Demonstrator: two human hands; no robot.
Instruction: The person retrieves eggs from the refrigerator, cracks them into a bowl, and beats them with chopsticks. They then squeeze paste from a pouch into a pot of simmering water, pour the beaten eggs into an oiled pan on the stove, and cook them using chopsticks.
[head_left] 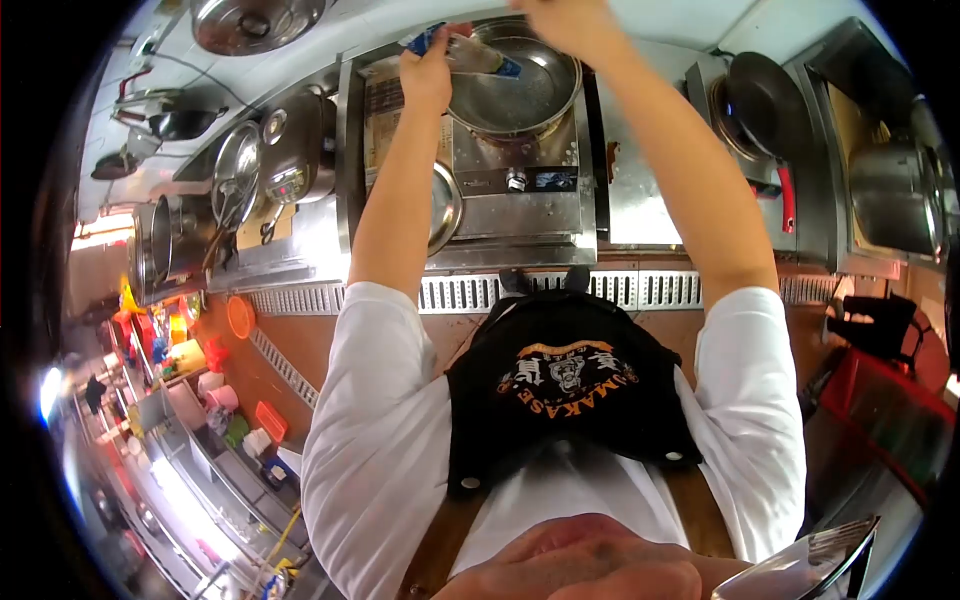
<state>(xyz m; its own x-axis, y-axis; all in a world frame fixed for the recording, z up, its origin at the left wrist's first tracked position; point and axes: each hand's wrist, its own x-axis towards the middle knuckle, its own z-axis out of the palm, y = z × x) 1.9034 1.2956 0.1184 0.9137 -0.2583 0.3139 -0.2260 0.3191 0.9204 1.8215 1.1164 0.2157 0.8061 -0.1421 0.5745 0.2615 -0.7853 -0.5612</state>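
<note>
My left hand (427, 75) is closed around a clear plastic packet (475, 58) with blue printed ends. It holds the packet tilted over the left side of a wide metal pan (535, 92) on the stove. Clear liquid seems to lie in the pan. My right hand (572, 22) is above the pan's far right rim, at the top edge of the view. Its fingers look pressed together and are partly cut off, so whatever they hold is hidden. A second round metal pan (446, 208) sits nearer to me, partly behind my left forearm.
The stove's control knob (516, 179) is on its front panel. To the right, a dark wok (768, 103) with a red handle rests beside a large steel pot (895, 195). On the left stand a rice cooker (297, 150) and a wire strainer (237, 165). Metal drain grating (460, 293) crosses the floor.
</note>
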